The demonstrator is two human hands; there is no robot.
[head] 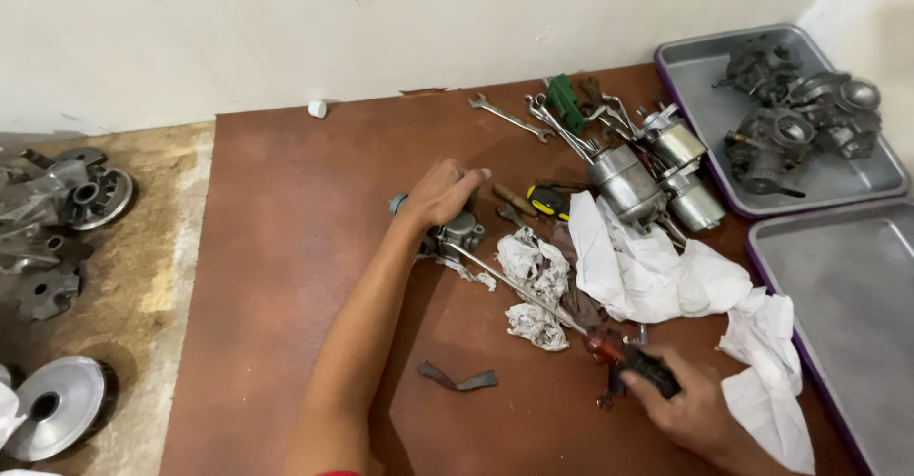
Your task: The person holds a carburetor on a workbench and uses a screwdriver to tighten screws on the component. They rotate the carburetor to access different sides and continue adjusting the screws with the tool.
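Nearest to us, our right hand (687, 409) is closing around the dark and red handle of a long screwdriver (533, 297), whose thin metal shaft is running up and left across the brown mat (286, 276). Just left of that hand, a bent dark strip (459, 379) is lying flat. Along the shaft, crumpled white rags (657, 276) are spreading toward the right. Farther up, the shaft's tip is meeting a small grey carburetor (455, 233), and our left hand (440, 193) is pressing down over it, fingers curled on its top. Beyond, wrenches (509, 117) and silver cylindrical motors (628, 183) are lying in a heap. At the far right, a metal tray (685, 67) is holding more carburetors (795, 119).
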